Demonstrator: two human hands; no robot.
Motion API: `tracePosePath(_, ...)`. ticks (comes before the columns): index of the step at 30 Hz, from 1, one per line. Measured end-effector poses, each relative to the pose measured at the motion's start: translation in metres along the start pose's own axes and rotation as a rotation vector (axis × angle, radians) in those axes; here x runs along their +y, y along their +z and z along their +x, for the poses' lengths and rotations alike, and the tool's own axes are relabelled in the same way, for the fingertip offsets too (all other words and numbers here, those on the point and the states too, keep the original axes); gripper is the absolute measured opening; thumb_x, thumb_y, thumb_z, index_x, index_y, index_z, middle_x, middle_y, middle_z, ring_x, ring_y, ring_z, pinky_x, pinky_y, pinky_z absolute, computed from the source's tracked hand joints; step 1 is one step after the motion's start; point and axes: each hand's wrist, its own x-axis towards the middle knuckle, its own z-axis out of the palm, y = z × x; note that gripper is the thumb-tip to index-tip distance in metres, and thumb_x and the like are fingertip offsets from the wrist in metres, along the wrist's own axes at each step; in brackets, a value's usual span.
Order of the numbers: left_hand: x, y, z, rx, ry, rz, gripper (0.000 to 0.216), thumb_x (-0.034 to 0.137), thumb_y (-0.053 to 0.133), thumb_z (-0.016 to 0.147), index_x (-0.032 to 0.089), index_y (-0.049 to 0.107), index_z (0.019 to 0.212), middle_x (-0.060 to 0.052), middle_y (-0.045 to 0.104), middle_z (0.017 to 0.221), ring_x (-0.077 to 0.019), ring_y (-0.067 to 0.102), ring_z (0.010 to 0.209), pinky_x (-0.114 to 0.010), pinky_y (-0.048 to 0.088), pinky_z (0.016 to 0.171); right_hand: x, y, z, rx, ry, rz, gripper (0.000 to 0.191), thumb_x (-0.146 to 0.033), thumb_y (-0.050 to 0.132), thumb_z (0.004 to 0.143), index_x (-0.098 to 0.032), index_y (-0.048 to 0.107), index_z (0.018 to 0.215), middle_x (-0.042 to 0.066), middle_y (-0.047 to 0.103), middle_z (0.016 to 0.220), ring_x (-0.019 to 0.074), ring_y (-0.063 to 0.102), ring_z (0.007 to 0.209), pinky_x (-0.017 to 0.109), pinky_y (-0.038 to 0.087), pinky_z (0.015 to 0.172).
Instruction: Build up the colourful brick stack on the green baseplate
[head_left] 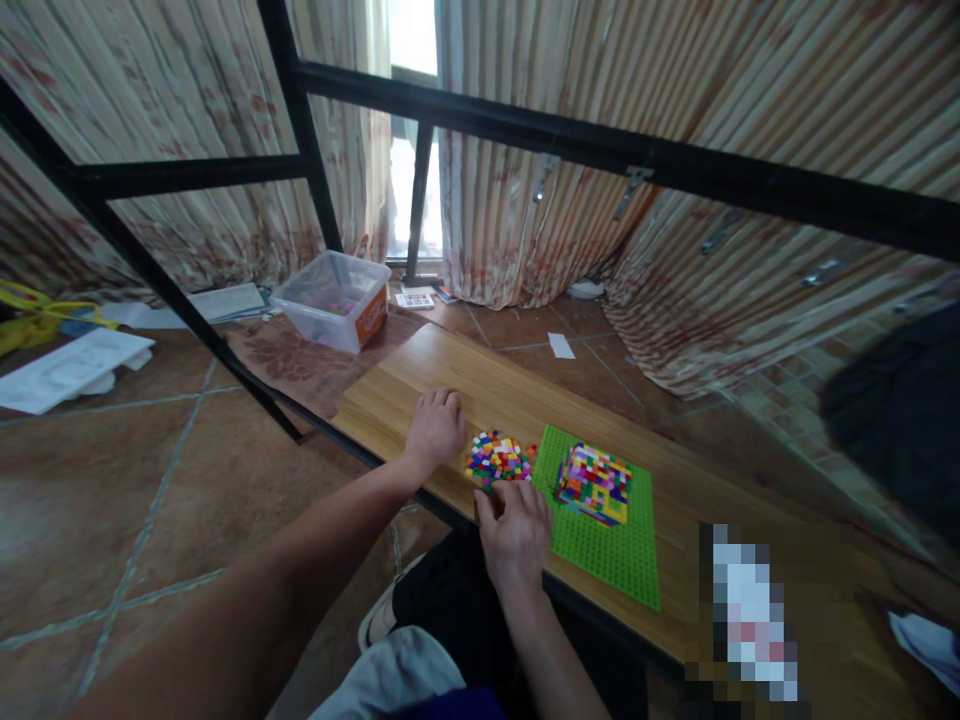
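My left hand (436,428) rests palm down on the wooden table, its fingers stretched forward and nothing visible in them. Just right of it lies a pile of small colourful building bricks (499,458). My right hand (516,528) is at the near edge of this pile, fingers bent and thumb held apart from them; its fingertips are partly hidden and no brick shows in them. Beside it, a green baseplate (607,560) lies flat on the table. A multicoloured block built of bricks (596,482) stands on the plate.
The narrow wooden table (465,375) has a black metal frame bar (480,105) beyond it. A clear plastic tub (322,310) with some pieces inside stands on the floor at the far left. A blurred-out object (754,610) lies at the table's right end. Curtains hang behind.
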Motion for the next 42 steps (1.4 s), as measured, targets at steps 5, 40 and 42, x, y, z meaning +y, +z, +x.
tracePosePath(5, 0.001, -0.002, 0.0, -0.007, -0.002, -0.011, 0.024, 0.023, 0.046, 0.09, 0.016, 0.06, 0.109, -0.012, 0.062, 0.118, -0.0274, 0.054, 0.113, -0.043, 0.041, 0.099, -0.001, 0.005, 0.002, 0.017, -0.008, -0.023, 0.021, -0.038, 0.054, 0.092, -0.023, 0.065, 0.083, 0.006, 0.063, 0.085, 0.0232, 0.054, 0.083, 0.036, 0.035, 0.073)
tracePosePath(40, 0.002, -0.007, 0.007, -0.018, 0.023, 0.023, 0.025, 0.023, 0.044, 0.089, 0.016, 0.062, 0.105, -0.014, 0.064, 0.116, -0.0289, 0.057, 0.109, -0.043, 0.044, 0.096, 0.101, -0.092, 0.032, 0.186, 0.441, 0.182, 0.038, -0.047, 0.05, 0.084, -0.017, 0.071, 0.094, 0.011, 0.073, 0.088, 0.0229, 0.065, 0.075, 0.035, 0.048, 0.071)
tracePosePath(42, 0.002, -0.008, 0.007, -0.02, 0.024, 0.028, 0.025, 0.023, 0.044, 0.09, 0.016, 0.062, 0.105, -0.014, 0.064, 0.116, -0.0289, 0.057, 0.11, -0.043, 0.044, 0.096, 0.102, -0.091, 0.035, 0.163, 0.398, 0.134, 0.038, -0.046, 0.047, 0.086, -0.018, 0.072, 0.093, 0.01, 0.073, 0.089, 0.0225, 0.064, 0.076, 0.035, 0.047, 0.073)
